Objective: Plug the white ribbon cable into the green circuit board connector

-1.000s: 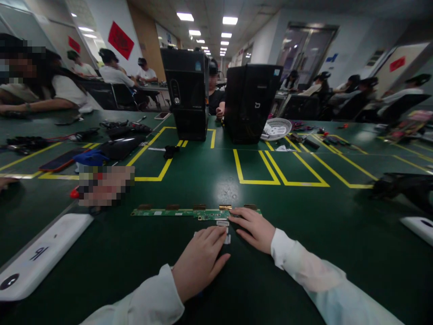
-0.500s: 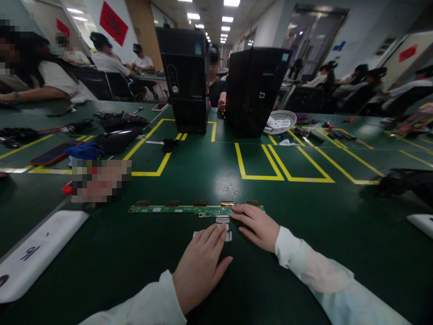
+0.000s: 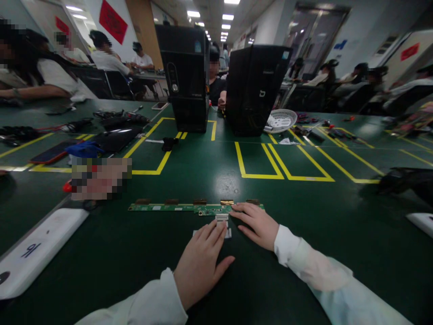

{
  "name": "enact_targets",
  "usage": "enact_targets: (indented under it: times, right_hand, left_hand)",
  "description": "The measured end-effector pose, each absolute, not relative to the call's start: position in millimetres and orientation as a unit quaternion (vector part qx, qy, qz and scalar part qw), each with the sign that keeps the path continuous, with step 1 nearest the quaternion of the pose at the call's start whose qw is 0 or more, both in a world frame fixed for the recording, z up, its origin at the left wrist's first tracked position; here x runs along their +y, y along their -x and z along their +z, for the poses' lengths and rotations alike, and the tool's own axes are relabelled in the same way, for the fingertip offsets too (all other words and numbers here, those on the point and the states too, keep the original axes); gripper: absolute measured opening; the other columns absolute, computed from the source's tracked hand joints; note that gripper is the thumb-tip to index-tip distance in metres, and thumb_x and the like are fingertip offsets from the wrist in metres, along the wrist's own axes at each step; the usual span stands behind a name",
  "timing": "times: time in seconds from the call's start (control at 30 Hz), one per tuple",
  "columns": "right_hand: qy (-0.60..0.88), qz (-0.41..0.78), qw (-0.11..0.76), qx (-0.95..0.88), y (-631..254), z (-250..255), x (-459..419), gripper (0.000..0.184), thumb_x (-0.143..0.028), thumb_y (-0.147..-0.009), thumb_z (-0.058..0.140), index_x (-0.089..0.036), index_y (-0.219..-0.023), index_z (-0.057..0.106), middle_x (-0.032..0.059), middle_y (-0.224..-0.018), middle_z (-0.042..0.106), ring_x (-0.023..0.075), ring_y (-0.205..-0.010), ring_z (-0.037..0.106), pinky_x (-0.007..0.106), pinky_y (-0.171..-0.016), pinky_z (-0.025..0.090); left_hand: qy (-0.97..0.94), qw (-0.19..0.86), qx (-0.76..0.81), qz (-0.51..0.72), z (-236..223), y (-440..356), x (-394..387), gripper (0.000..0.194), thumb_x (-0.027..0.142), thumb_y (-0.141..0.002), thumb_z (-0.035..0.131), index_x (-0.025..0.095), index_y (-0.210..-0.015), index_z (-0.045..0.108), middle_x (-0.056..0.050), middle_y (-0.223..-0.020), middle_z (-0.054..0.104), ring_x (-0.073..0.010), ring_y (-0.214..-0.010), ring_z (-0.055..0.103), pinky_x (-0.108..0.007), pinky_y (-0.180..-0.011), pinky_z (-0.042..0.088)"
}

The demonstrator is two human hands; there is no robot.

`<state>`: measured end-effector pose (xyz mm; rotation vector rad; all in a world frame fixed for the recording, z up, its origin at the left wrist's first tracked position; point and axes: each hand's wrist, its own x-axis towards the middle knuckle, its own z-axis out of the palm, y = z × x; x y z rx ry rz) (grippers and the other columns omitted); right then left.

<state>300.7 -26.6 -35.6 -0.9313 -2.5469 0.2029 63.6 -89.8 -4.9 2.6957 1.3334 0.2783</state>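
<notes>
The left hand (image 3: 203, 261) lies over the white strip (image 3: 222, 217), thumb spread; the right (image 3: 256, 223), fingers spread, touches the board (image 3: 189, 208) on the table (image 3: 135, 253); whether strip and board join is hard to tell

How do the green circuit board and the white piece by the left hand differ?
The circuit board is green with brownish tabs; the white piece is whitish-gray. The circuit board is long; the white piece's visible part is much shorter. The right hand is at the circuit board; the left hand covers some of the white piece. Both are partly hidden by hands.
</notes>
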Motion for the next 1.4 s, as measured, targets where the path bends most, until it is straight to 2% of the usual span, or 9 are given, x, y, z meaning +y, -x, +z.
enact_targets:
  times: [0.4,0.73,1.17,1.4]
  right_hand:
    - [0.336,0.080,0.214,-0.914,-300.7,-35.7,-26.2,0.038,-0.024,-0.095,0.048,-0.019,-0.133,0.053,0.0141,-0.135,0.056,0.0260,-0.129,0.049,0.050,-0.106,0.044]
    - [0.339,0.072,0.211,-0.914,-300.4,-35.5,-26.9,0.038,-0.025,-0.096,0.047,-0.018,-0.132,0.054,0.0134,-0.137,0.056,0.0264,-0.129,0.049,0.050,-0.107,0.044]
    - [0.343,0.075,0.204,-0.914,-300.2,-36.0,-26.9,0.040,-0.022,-0.094,0.049,-0.019,-0.133,0.053,0.0139,-0.137,0.056,0.0253,-0.130,0.048,0.049,-0.107,0.043]
    - [0.344,0.076,0.204,-0.913,-299.8,-36.3,-27.1,0.040,-0.022,-0.094,0.049,-0.018,-0.133,0.053,0.0140,-0.137,0.056,0.0257,-0.130,0.048,0.050,-0.107,0.043]
  left_hand:
    - [-0.898,0.084,0.427,0.063,1.5,-61.8,-87.5,0.070,0.057,-0.091,0.047,0.009,-0.142,0.046,-0.015,-0.146,0.051,-0.0328,-0.133,0.049,-0.052,-0.105,0.046]
    - [-0.896,0.080,0.427,0.093,-0.6,-60.0,-87.5,0.060,0.050,-0.094,0.047,0.014,-0.140,0.048,-0.013,-0.145,0.053,-0.0299,-0.132,0.050,-0.050,-0.103,0.048]
    - [-0.899,0.054,0.424,0.095,-5.5,-61.5,-86.8,0.058,0.051,-0.093,0.049,0.014,-0.138,0.051,-0.013,-0.144,0.055,-0.0300,-0.131,0.051,-0.049,-0.102,0.049]
    - [-0.897,0.059,0.429,0.092,-5.1,-60.7,-88.5,0.058,0.054,-0.094,0.044,0.016,-0.138,0.052,-0.012,-0.144,0.055,-0.0295,-0.130,0.051,-0.049,-0.102,0.049]
